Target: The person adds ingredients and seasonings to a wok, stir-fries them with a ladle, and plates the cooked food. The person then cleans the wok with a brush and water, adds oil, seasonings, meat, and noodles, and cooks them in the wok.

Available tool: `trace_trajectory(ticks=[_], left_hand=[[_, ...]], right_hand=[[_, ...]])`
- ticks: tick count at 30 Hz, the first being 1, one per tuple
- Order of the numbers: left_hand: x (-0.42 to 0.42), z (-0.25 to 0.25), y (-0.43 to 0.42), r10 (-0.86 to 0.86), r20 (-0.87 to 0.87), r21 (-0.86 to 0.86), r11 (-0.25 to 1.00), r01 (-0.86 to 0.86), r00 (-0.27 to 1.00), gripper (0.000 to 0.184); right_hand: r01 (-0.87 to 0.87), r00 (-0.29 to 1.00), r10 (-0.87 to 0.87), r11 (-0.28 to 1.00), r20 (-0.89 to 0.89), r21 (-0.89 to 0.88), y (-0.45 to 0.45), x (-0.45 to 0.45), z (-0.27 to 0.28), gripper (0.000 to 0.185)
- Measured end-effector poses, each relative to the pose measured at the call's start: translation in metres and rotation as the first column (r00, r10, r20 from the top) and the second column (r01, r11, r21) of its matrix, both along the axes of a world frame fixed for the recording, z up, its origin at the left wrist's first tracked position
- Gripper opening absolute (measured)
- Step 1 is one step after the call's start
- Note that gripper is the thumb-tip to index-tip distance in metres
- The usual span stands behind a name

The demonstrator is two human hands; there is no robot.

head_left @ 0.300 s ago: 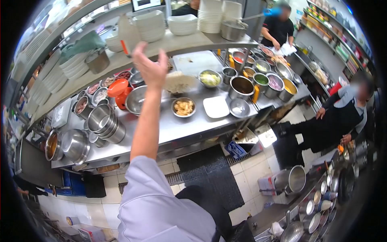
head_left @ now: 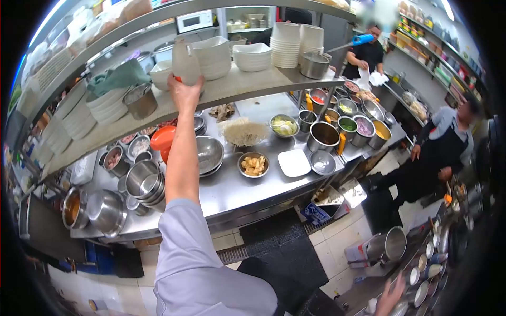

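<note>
My left hand reaches up to the shelf, its fingers closed round the lower part of a pale translucent squeeze bottle. A bit of orange shows at the bottle's base. Stacks of white bowls flank the bottle. At the bottom right edge, my right hand is slightly blurred, with fingers apart and nothing seen in it. It is nearest to several pans and small containers. Below my left forearm sits an orange-red container, beside a steel bowl.
The steel counter carries a bowl of yellow-brown chunks, a white square plate, stacked steel pots and several ingredient pots. A black mat lies on the floor. One person stands at right, another farther back.
My left hand has gone from open above the counter to closed round the squeeze bottle. My right hand has come into view at bottom right. The camera view has shifted.
</note>
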State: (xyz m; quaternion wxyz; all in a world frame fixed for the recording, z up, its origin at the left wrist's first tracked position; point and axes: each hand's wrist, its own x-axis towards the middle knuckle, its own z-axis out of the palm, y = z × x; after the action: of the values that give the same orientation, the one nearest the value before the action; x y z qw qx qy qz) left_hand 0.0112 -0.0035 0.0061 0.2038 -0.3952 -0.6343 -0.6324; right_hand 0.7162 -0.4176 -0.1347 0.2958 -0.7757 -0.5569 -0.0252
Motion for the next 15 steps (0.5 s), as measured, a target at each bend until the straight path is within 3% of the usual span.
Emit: trace_trajectory(ticks=[1,2,3,5,6,7,8,9,10,11,12,13,14,15], left_hand=[[0.011,0.005,-0.008,-0.106,-0.017,0.010,0.994,0.106,0.994,0.092],[0.031,0.006,-0.019,-0.175,-0.045,-0.009,0.985,0.175,0.984,0.091],[0.055,0.000,-0.032,-0.251,-0.068,-0.032,0.968,0.249,0.966,0.089],[0.115,-0.028,-0.070,-0.636,-0.123,-0.111,0.771,0.627,0.762,0.087],[0.161,-0.041,-0.101,-0.759,-0.068,-0.174,0.648,0.741,0.648,0.089],[0.184,-0.089,-0.102,-0.809,-0.188,-0.257,0.588,0.767,0.558,0.092],[0.222,-0.099,-0.135,-0.873,-0.135,-0.369,0.484,0.794,0.469,0.088],[0.258,-0.098,-0.169,-0.919,-0.026,-0.426,0.366,0.827,0.393,0.087],[0.282,-0.118,-0.181,-0.960,0.174,-0.393,0.137,0.909,0.220,0.093],[0.304,-0.129,-0.193,-0.944,0.285,-0.421,0.032,0.907,0.165,0.097],[0.321,-0.134,-0.204,-0.958,0.266,-0.452,-0.027,0.891,0.106,0.096],[0.333,-0.141,-0.211,-0.950,0.308,-0.492,-0.109,0.864,0.056,0.096],[0.346,-0.150,-0.216,-0.937,0.350,-0.528,-0.189,0.828,0.009,0.097],[0.360,-0.158,-0.223,-0.935,0.353,-0.519,-0.231,0.823,-0.040,0.097]], right_hand=[[-0.125,0.992,0.121,0.985,0.035,0.120,0.039,-0.019,0.016,0.040],[-0.177,0.983,0.183,0.971,-0.019,0.162,0.077,-0.075,0.066,0.044],[-0.250,0.968,0.248,0.953,0.033,0.171,0.108,-0.109,0.096,0.046],[-0.429,0.888,0.460,0.848,-0.030,0.312,0.153,-0.168,0.135,0.051],[-0.575,0.794,0.605,0.716,0.058,0.396,0.172,-0.182,0.144,0.057],[-0.625,0.748,0.653,0.633,0.119,0.457,0.188,-0.197,0.147,0.059],[-0.674,0.694,0.695,0.534,0.189,0.510,0.197,-0.208,0.142,0.061],[-0.658,0.689,0.715,0.547,0.120,0.517,0.198,-0.213,0.128,0.062],[-0.644,0.678,0.733,0.556,0.054,0.526,0.201,-0.212,0.113,0.063],[-0.578,0.732,0.682,0.617,0.003,0.534,0.198,-0.205,0.093,0.061],[-0.513,0.777,0.628,0.674,-0.046,0.532,0.190,-0.197,0.069,0.059],[-0.335,0.794,0.543,0.765,-0.272,0.550,0.180,-0.188,0.042,0.053],[-0.181,0.698,0.492,0.824,-0.520,0.537,0.164,-0.182,0.030,0.047],[-0.096,0.685,0.450,0.836,-0.574,0.540,0.153,-0.171,0.015,0.043]])
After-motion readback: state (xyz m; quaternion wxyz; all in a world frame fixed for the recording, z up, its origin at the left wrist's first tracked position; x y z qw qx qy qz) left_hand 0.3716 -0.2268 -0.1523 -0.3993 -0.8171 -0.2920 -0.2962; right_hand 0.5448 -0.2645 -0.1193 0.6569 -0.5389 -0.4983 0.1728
